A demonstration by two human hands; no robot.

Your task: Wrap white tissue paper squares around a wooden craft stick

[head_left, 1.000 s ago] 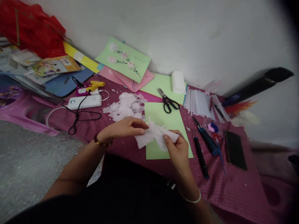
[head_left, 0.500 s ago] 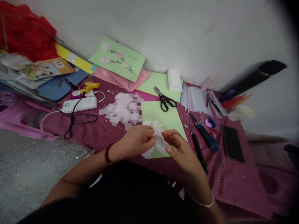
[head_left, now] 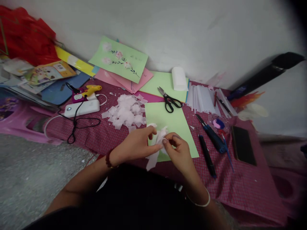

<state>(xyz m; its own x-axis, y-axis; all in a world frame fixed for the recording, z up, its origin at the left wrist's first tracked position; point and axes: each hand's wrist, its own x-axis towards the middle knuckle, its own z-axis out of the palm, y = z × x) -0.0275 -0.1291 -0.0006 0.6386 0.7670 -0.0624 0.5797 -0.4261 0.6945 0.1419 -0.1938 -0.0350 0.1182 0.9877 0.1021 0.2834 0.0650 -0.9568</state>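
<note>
Between my two hands is a crumpled, gathered piece of white tissue paper (head_left: pixel 160 136), with a loose strip hanging toward the front edge. My right hand (head_left: pixel 179 152) pinches its right side between thumb and fingers. From the left, my left hand (head_left: pixel 135 143) has its thumb and bent fingers around the tissue; the exact contact is partly hidden. Under both hands lies a light green sheet of paper (head_left: pixel 165 115). Black-handled scissors (head_left: pixel 169 101) rest across its top edge. Left of the sheet is a heap of cut tissue squares (head_left: pixel 126 110).
A green card with paper flowers (head_left: pixel 120 60) leans at the back near a white roll (head_left: pixel 179 78). To the right lie a blue craft knife (head_left: pixel 212 134), a black pen (head_left: pixel 207 156) and a phone (head_left: pixel 244 145). At left are a white power bank (head_left: pixel 82 108) and a yellow glue gun (head_left: pixel 92 90).
My right hand has moved left and its fingers have closed on the tissue. My left thumb now stretches toward it. The loose tissue strip hangs lower.
</note>
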